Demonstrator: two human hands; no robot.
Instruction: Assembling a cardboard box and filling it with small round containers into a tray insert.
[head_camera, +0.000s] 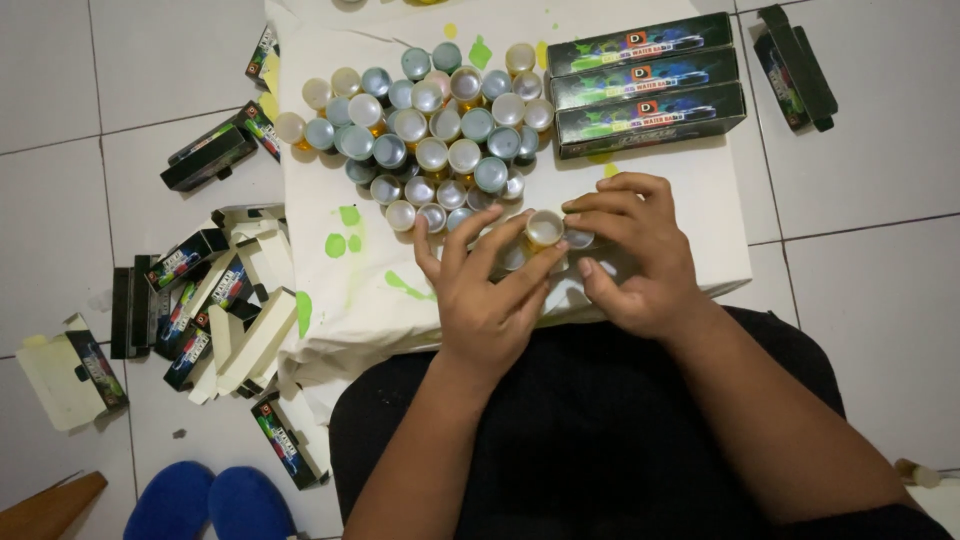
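Both hands, left hand (485, 290) and right hand (640, 255), pinch one small round yellow plastic pot with a pale lid (544, 228) by its sides, probably light, stiff and slippery, at the near edge of the clustered capped pots (430, 125) on the paint-spotted white sheet (340, 270).

Single head-worn view, looking steeply down from close above lap, both hands (560, 270) and white sheet (330, 120) on tiled floor (880, 300).
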